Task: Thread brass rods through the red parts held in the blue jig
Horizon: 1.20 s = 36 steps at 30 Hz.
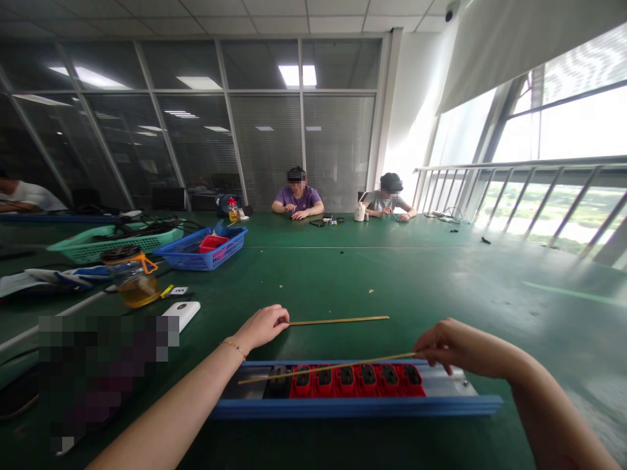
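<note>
My left hand (264,326) pinches the left end of a thin tan strip (340,320), which points right over the green table. Between the fingers of my right hand (441,346) is the right end of a second tan strip (343,363), slanting down to the left across a long blue-edged metal rail (357,408). Several red sockets (346,382) with dark centres stand in a row in the rail, beside a black module (278,382) at their left. My right hand is over the rail's right part; my left hand is just beyond its back edge.
On the left of the table (313,274) are a blue basket (200,254) with a red box, a green basket (73,247) with dark cables, a jar of amber liquid (137,287) and a white device (186,316). Two people (297,196) sit across the table; another is at far left.
</note>
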### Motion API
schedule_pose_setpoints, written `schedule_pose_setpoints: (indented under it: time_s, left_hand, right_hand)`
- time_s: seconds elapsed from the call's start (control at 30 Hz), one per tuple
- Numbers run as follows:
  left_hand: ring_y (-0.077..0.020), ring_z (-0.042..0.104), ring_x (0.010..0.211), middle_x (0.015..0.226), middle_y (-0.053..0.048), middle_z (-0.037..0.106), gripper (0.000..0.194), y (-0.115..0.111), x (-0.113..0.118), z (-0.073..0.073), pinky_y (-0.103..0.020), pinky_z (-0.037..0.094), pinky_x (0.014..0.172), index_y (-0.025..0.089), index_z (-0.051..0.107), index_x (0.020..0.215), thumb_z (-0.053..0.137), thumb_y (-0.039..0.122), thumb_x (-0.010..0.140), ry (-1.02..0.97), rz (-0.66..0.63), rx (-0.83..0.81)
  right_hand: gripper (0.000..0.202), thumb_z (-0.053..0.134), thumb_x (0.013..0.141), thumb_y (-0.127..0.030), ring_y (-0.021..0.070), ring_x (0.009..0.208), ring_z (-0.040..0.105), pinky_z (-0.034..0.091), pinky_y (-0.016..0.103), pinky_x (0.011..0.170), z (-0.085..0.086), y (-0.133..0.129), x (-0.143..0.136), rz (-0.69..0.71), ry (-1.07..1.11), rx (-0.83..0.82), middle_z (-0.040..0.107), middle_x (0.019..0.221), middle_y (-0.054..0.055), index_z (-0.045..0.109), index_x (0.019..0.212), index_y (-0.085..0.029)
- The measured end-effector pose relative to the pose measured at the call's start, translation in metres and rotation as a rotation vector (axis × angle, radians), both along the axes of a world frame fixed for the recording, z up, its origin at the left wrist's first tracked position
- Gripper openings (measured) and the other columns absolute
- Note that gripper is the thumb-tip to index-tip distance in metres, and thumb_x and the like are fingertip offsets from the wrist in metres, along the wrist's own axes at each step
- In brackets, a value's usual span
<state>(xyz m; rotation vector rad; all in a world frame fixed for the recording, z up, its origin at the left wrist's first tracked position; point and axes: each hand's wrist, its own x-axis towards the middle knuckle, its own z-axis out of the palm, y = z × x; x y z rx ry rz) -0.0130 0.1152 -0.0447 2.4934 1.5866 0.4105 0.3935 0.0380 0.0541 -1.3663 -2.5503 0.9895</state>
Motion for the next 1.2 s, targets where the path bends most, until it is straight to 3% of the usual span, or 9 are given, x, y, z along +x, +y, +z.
schedule_pose_setpoints:
  time_s: [0.13,0.27,0.37,0.5,0.67,0.8,0.93,1.13,1.2]
  left_hand:
    - [-0.0137,0.054,0.070,0.080,-0.002,0.058,0.019,0.001,-0.001,-0.001,-0.024,0.040,0.065,0.022,0.061,0.080,0.046,0.033,0.080,-0.022,-0.008,-0.003]
    - [-0.0137,0.055,0.070,0.080,-0.002,0.058,0.021,0.003,-0.002,-0.001,-0.023,0.040,0.064,0.021,0.061,0.080,0.045,0.033,0.080,-0.043,-0.010,-0.042]
    - [-0.0137,0.054,0.070,0.080,-0.002,0.059,0.023,0.002,-0.002,-0.001,-0.024,0.039,0.064,0.021,0.062,0.079,0.043,0.034,0.081,-0.042,-0.009,-0.022]
    - [-0.0141,0.054,0.070,0.078,-0.002,0.059,0.029,0.000,0.000,0.001,-0.024,0.038,0.065,0.022,0.062,0.078,0.039,0.038,0.084,-0.035,-0.012,0.032]
    - [-0.0158,0.054,0.074,0.080,-0.001,0.059,0.028,-0.004,0.004,0.006,-0.024,0.038,0.065,0.023,0.062,0.080,0.046,0.046,0.079,0.019,-0.032,0.041]
    - [-0.0159,0.054,0.078,0.083,-0.001,0.059,0.021,-0.002,0.006,0.004,-0.024,0.038,0.069,0.025,0.061,0.086,0.049,0.041,0.079,0.036,-0.068,0.063]
    - [-0.0130,0.054,0.073,0.083,0.001,0.058,0.017,0.002,0.006,-0.003,-0.022,0.039,0.066,0.025,0.059,0.086,0.047,0.036,0.081,-0.016,-0.072,0.016]
    - [-0.0126,0.055,0.072,0.083,0.001,0.057,0.018,0.006,0.005,-0.006,-0.022,0.039,0.065,0.023,0.059,0.086,0.048,0.036,0.080,-0.059,-0.052,-0.049]
    - [-0.0127,0.055,0.072,0.083,0.000,0.057,0.018,0.007,0.006,-0.006,-0.022,0.039,0.065,0.023,0.059,0.085,0.047,0.036,0.080,-0.061,-0.052,-0.065]
  right_hand:
    - [0.041,0.047,0.080,-0.050,0.0137,0.054,0.056,0.044,0.021,0.050,0.010,0.000,0.009,-0.085,0.136,0.085,0.060,0.064,0.002,0.067,0.093,-0.018]
    - [0.045,0.048,0.078,-0.054,0.0141,0.055,0.054,0.045,0.023,0.050,0.005,0.008,0.032,-0.171,0.145,0.108,0.060,0.065,0.003,0.067,0.097,-0.018]
    - [0.045,0.047,0.078,-0.054,0.0150,0.056,0.056,0.045,0.024,0.052,-0.007,0.017,0.041,-0.199,0.097,0.115,0.062,0.069,0.004,0.067,0.097,-0.018]
    - [0.043,0.045,0.080,-0.052,0.0163,0.057,0.058,0.046,0.025,0.053,-0.030,0.034,0.031,-0.221,0.035,0.139,0.065,0.070,0.004,0.068,0.093,-0.019]
    - [0.030,0.044,0.082,-0.034,0.0173,0.061,0.060,0.046,0.027,0.061,-0.064,0.053,0.004,-0.201,0.023,0.273,0.068,0.077,0.004,0.066,0.095,-0.019]
    - [0.031,0.039,0.081,-0.021,0.0187,0.069,0.061,0.046,0.028,0.067,-0.084,0.062,-0.013,-0.196,0.021,0.376,0.068,0.082,0.006,0.064,0.097,-0.017]
    - [0.037,0.038,0.076,-0.012,0.0208,0.093,0.057,0.044,0.031,0.082,-0.097,0.068,-0.019,-0.173,0.041,0.458,0.062,0.101,0.009,0.060,0.106,-0.017]
    - [0.041,0.040,0.079,-0.018,0.0172,0.086,0.059,0.044,0.032,0.086,-0.108,0.070,-0.014,-0.152,0.051,0.386,0.047,0.122,0.013,0.050,0.119,-0.014]
    - [0.045,0.042,0.079,-0.023,0.0189,0.092,0.057,0.043,0.033,0.089,-0.109,0.069,-0.011,-0.173,0.023,0.359,0.041,0.129,0.013,0.046,0.124,-0.016]
